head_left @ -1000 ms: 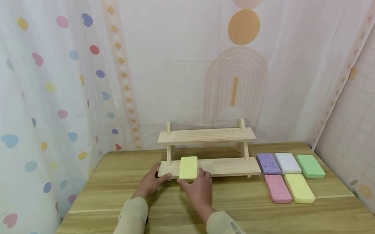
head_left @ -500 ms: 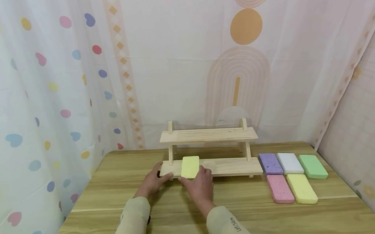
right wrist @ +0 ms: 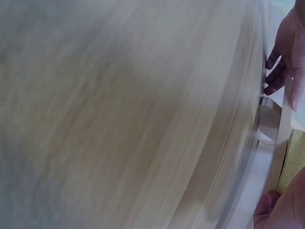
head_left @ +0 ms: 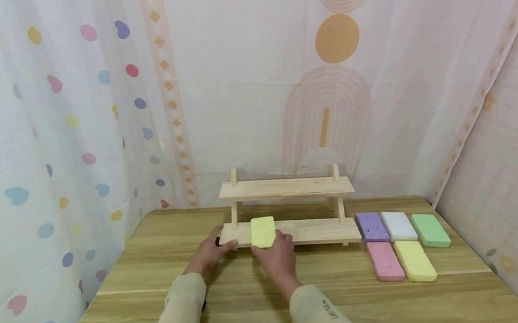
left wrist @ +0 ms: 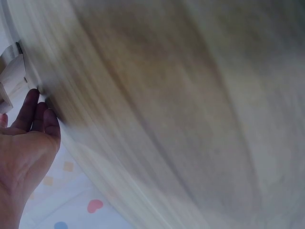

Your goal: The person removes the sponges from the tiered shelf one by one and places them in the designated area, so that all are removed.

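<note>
A two-tier wooden shelf stand (head_left: 317,231) stands on the table. On its lower board, toward the left end, lies a yellow sponge (head_left: 262,231). My right hand (head_left: 278,258) pinches this sponge at its near end, thumb on the left and fingers on the right. My left hand (head_left: 209,253) holds the left end of the lower board, its thumb at the front edge. In the left wrist view, the left hand's fingers (left wrist: 33,112) are bent beside the stand, close to the table surface. The right wrist view shows only part of the sponge (right wrist: 294,160).
To the stand's right lie purple (head_left: 371,226), white (head_left: 398,225), green (head_left: 431,230), pink (head_left: 385,261) and second yellow (head_left: 415,261) sponges, grouped in two rows on the wooden table (head_left: 238,313). A patterned curtain (head_left: 241,89) hangs behind the stand.
The yellow sponge has turned slightly straighter and shifted a little right on the lower board, along with my right hand. My left hand keeps its place at the board's end.
</note>
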`<state>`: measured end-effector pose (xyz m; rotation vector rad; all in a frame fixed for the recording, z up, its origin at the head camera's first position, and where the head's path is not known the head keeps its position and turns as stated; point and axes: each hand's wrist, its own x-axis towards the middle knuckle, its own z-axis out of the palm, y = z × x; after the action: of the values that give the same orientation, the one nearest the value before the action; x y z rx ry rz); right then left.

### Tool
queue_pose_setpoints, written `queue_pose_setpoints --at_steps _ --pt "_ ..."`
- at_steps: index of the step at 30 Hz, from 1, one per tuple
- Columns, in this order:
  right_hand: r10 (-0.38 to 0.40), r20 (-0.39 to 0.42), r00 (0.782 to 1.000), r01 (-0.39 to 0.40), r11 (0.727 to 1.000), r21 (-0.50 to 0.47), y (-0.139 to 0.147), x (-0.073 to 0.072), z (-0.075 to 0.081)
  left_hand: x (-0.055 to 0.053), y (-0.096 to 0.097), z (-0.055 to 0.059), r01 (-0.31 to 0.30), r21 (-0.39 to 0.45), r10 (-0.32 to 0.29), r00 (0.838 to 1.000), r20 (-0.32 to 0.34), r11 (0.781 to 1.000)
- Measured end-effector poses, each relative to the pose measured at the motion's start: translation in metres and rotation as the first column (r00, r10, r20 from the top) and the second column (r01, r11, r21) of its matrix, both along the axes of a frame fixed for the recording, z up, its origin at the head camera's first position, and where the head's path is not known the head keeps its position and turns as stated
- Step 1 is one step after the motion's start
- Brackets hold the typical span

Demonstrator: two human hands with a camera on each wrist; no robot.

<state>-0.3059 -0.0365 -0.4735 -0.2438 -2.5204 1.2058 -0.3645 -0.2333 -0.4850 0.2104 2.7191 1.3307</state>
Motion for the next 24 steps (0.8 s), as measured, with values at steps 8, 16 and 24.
queue_pose_setpoints --at_steps 8,16,24 --pt "0.028 0.005 1.000 -0.028 0.999 -0.041 0.015 -0.001 -0.002 0.000 -0.001 0.000 -0.005 0.009 0.005 1.000 0.009 1.000" --pt "0.045 -0.017 0.999 -0.046 0.997 -0.064 0.031 -0.002 -0.008 -0.001 0.000 0.002 -0.002 -0.008 0.002 1.000 0.008 1.000" --pt "0.052 -0.038 0.998 -0.055 0.996 -0.072 0.052 0.002 -0.011 0.000 0.000 0.002 0.005 -0.007 -0.005 1.000 0.011 1.000"
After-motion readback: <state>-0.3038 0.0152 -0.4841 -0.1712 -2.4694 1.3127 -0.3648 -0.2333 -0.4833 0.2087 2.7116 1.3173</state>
